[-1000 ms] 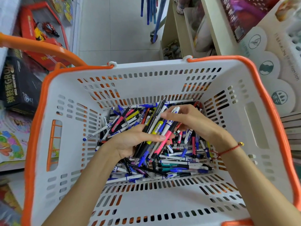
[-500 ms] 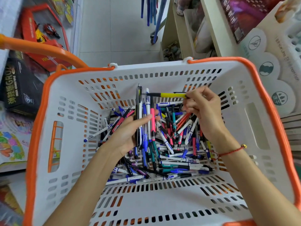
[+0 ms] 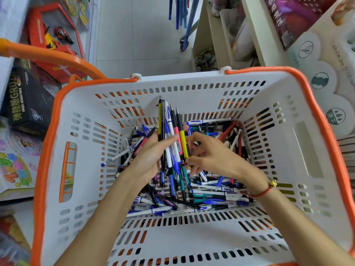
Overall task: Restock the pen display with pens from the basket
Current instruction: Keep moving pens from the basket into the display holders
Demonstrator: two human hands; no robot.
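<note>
Inside slotted white plastic basket, left hand grips slim pen bundle; right hand pinches yellow-barrelled pen.

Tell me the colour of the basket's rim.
Orange: the white slotted plastic basket's rim is orange all round, as is its raised handle. The head view shows it best.

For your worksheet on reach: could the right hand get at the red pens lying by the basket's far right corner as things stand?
Probably yes. The right hand is already inside the basket, and the red pens lie uncovered just beyond its fingers. It would first have to release its grip on the yellow pen.
</note>
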